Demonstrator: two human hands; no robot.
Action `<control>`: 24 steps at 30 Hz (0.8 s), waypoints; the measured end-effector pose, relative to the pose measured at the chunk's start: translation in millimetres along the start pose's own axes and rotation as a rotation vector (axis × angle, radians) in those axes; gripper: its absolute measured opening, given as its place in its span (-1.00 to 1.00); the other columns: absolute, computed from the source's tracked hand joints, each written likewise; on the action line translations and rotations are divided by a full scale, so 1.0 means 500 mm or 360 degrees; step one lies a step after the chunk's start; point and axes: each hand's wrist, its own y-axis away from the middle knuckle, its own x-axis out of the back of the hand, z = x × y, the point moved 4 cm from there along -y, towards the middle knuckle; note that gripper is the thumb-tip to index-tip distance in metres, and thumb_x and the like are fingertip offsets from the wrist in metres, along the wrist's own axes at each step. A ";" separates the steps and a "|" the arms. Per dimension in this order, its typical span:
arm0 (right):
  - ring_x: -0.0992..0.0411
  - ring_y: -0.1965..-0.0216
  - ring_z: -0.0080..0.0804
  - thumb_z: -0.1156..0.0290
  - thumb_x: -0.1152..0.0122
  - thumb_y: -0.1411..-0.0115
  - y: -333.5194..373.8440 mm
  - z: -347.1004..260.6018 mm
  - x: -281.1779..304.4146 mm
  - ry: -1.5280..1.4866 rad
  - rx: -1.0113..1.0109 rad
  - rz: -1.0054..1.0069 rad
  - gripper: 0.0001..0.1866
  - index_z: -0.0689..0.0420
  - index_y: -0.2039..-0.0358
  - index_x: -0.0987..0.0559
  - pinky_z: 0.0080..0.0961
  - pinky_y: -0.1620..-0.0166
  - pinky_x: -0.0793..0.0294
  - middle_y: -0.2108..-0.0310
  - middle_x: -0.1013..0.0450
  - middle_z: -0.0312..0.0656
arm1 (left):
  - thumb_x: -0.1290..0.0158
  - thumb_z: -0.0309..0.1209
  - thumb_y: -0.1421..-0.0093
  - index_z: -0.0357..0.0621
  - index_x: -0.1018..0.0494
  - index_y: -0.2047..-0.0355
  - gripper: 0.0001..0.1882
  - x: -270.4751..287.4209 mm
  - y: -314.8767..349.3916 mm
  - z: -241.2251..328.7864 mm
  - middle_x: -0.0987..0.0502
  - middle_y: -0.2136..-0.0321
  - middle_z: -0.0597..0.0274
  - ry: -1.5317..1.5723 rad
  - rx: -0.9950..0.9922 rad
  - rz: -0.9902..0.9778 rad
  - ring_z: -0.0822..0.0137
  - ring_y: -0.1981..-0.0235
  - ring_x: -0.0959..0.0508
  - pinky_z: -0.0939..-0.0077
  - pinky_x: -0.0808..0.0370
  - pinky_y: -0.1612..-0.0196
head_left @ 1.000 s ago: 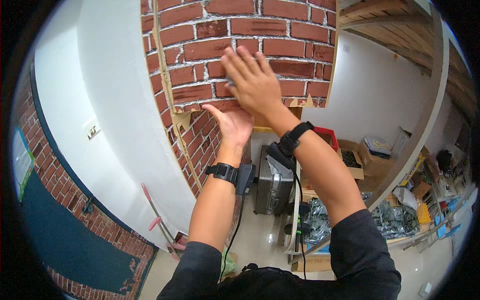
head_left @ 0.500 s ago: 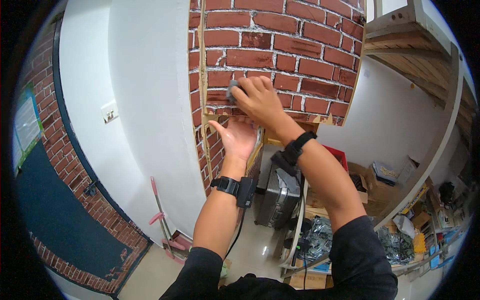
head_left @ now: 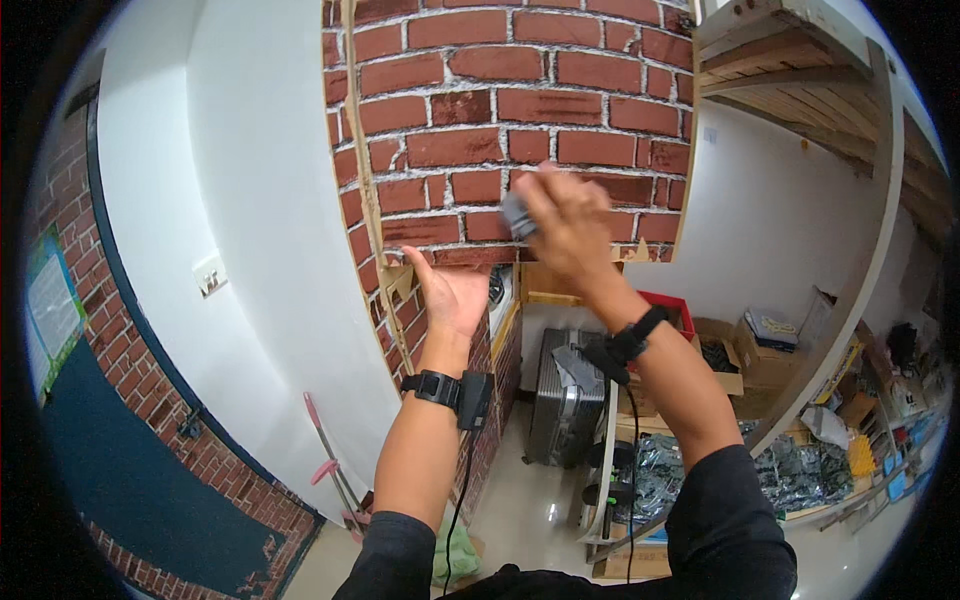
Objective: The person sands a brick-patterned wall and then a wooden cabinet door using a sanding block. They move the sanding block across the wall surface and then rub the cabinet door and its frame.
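The left hand [head_left: 458, 303] shows an open palm with the thumb spread wide over the lower edge of the brick-patterned panel [head_left: 550, 105]; its other fingers pass behind that edge, so I cannot tell whether they grip. Above and to its right, the right hand [head_left: 575, 225], blurred, has its fingers bent around a grey wad [head_left: 516, 218], just in front of the panel; contact is too blurred to confirm.

Even pressure with the wad flat would serve best here, the left palm bracing the edge, with a lighter touch near the torn patch [head_left: 638, 250] right of the right fingers, where the covering could lift.

Below the right fingers stands a closed suitcase [head_left: 563, 405], contents hidden. Lower right of those fingers, clear bags [head_left: 670, 475] hold dark pieces. Farther off on that side are a red crate [head_left: 668, 300], its inside unseen, an open cardboard box [head_left: 732, 383] with dark stuff in it, and a second carton [head_left: 768, 355] topped by folded pale items [head_left: 772, 325].
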 end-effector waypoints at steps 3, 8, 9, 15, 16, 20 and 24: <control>-0.13 -0.40 -0.09 0.39 -0.11 -0.27 -0.020 0.143 0.056 0.0359 -0.0450 0.0053 -0.38 0.10 -0.35 -0.32 -0.09 -0.32 -0.07 -0.39 -0.16 0.03 | 0.09 0.36 -0.26 0.00 -0.15 -0.40 -0.08 -0.008 -0.021 -0.004 -0.24 -0.37 0.26 0.0043 -0.0157 0.0168 0.14 -0.35 -0.24 0.04 -0.14 -0.43; -0.11 -0.39 0.18 0.41 0.04 -0.32 -0.131 0.277 0.056 0.0012 -0.1088 0.0265 -0.43 0.45 -0.28 -0.26 -0.04 -0.41 -0.06 -0.35 -0.16 0.26 | 0.19 0.38 -0.29 -0.01 -0.07 -0.44 -0.06 -0.009 -0.023 -0.012 -0.19 -0.40 0.21 -0.0040 -0.0203 0.0211 0.12 -0.38 -0.21 0.00 -0.14 -0.44; -0.11 -0.40 0.13 0.41 0.08 -0.30 -0.162 0.247 0.028 -0.0164 -0.0965 0.0291 -0.43 0.39 -0.28 -0.28 -0.02 -0.42 -0.05 -0.34 -0.20 0.22 | 0.21 0.39 -0.29 -0.01 -0.07 -0.44 -0.06 -0.010 -0.023 -0.013 -0.19 -0.41 0.21 -0.0044 -0.0201 0.0187 0.12 -0.38 -0.21 0.00 -0.14 -0.44; -0.24 -0.35 -0.07 0.38 -0.02 -0.19 -0.181 -0.096 -0.097 -0.0080 0.0304 -0.0063 -0.38 0.18 -0.29 -0.33 0.04 -0.42 -0.01 -0.29 -0.32 0.02 | 0.26 0.42 -0.28 0.02 -0.08 -0.45 -0.05 -0.013 -0.021 -0.008 -0.19 -0.41 0.21 -0.0046 -0.0076 0.0177 0.12 -0.38 -0.22 0.00 -0.15 -0.42; -0.24 -0.34 -0.07 0.38 -0.01 -0.19 -0.180 -0.097 -0.077 -0.0164 0.0414 0.0152 -0.39 0.17 -0.29 -0.33 0.04 -0.43 0.01 -0.28 -0.32 0.02 | 0.26 0.42 -0.28 0.03 -0.08 -0.45 -0.05 -0.007 -0.021 -0.006 -0.19 -0.41 0.20 -0.0043 -0.0043 0.0325 0.12 -0.38 -0.22 0.00 -0.16 -0.42; -0.13 -0.41 -0.06 0.33 -0.04 -0.23 -0.241 0.127 -0.035 0.0300 -0.0188 -0.0079 -0.28 0.19 -0.40 -0.18 0.15 -0.41 0.09 -0.39 -0.17 0.05 | 0.28 0.45 -0.26 0.03 -0.08 -0.44 -0.03 -0.013 -0.016 -0.005 -0.21 -0.40 0.23 -0.0161 -0.0120 0.0175 0.13 -0.36 -0.25 -0.02 -0.16 -0.42; -0.10 -0.31 0.01 0.33 -0.04 -0.26 -0.277 0.300 0.017 0.0648 -0.0521 0.0379 -0.36 0.21 -0.36 -0.29 0.13 -0.31 0.03 -0.35 -0.12 0.09 | 0.26 0.44 -0.25 0.04 -0.08 -0.44 -0.03 -0.013 -0.019 -0.009 -0.20 -0.40 0.25 -0.0157 -0.0163 0.0155 0.13 -0.36 -0.25 -0.02 -0.17 -0.42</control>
